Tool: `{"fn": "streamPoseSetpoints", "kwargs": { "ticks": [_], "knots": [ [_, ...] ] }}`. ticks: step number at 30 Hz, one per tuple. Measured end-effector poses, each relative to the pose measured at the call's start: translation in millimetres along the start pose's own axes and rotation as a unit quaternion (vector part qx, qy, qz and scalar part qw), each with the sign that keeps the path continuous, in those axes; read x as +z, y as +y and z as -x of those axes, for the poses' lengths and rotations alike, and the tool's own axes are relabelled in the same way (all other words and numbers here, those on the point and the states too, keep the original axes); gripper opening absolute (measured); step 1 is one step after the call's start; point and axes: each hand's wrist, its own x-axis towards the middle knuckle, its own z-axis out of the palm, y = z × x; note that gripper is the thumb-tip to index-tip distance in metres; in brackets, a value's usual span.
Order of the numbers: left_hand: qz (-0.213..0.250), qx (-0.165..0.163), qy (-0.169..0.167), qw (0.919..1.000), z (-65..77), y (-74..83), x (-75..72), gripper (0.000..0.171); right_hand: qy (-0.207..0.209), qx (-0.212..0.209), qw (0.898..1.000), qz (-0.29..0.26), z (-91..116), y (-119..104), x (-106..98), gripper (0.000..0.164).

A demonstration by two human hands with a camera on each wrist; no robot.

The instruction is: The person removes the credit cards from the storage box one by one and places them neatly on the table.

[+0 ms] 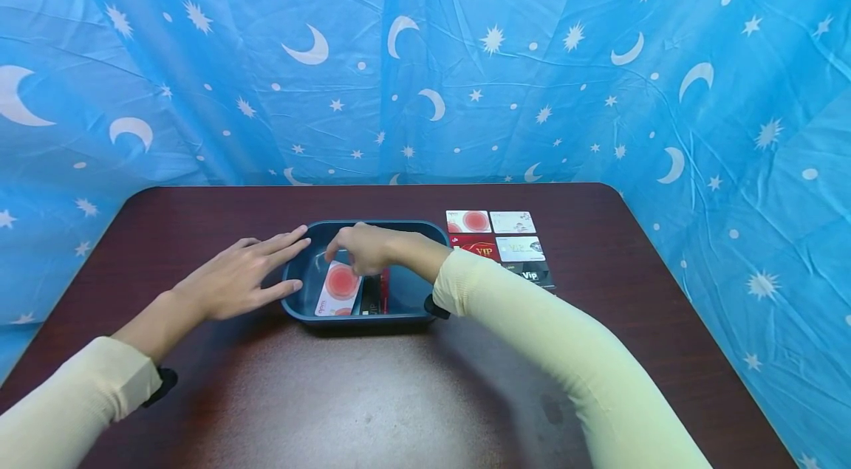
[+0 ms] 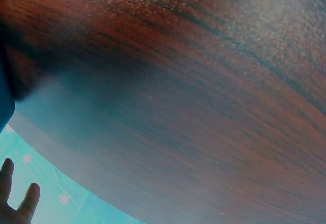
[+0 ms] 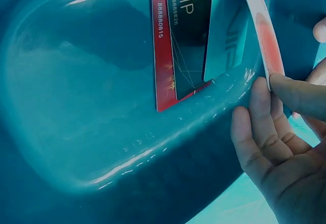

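Note:
My right hand (image 1: 372, 247) reaches into a dark blue tray (image 1: 411, 295). In the right wrist view, its thumb and fingers pinch the end of a white card with a red circle (image 3: 267, 35), which stands tilted. Beside that card, inside the tray, a pale VIP card (image 3: 226, 35), a black VIP card (image 3: 191, 46) and a red card (image 3: 163, 81) overlap in a fan. My left hand (image 1: 242, 277) is at the tray's left end, fingers straight and holding nothing, with fingertips at the rim. Only some left fingertips (image 2: 30, 198) show in the left wrist view.
Right of the tray, several cards lie in rows on the dark wood table (image 1: 372, 402): a red-circle card (image 1: 468, 221), a white card (image 1: 512, 221), a red VIP card (image 1: 475, 245), a white VIP card (image 1: 520, 249) and a black VIP card (image 1: 532, 274). A blue curtain (image 1: 425, 137) hangs behind.

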Motion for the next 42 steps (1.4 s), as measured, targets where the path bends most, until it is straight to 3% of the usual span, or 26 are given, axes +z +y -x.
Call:
{"fn": "streamPoseSetpoints", "kwargs": {
  "ticks": [8,14,26,35,42],
  "knots": [
    [-0.002,-0.003,-0.002,1.0,0.5,0.6,-0.6,0.071,0.022,-0.031,0.999,-0.022,16.2,-0.6,2.3,0.045],
    [0.0,-0.001,0.0,1.0,0.4,1.2,-2.5,0.071,0.061,-0.046,0.997,-0.019,35.5,3.5,6.8,0.044],
    [-0.004,-0.011,-0.007,0.9999,-0.4,2.4,-1.7,0.072,0.099,-0.035,0.994,-0.006,70.5,28.6,5.6,0.037],
    [-0.006,-0.009,-0.001,0.9999,0.3,2.1,-0.5,0.071,0.116,-0.042,0.991,-0.041,98.0,41.1,5.5,0.031],
    [-0.008,-0.009,-0.001,0.9999,-0.4,4.3,-1.5,0.071,0.129,-0.007,0.989,-0.077,114.6,50.3,1.6,0.031]
  ]
}}
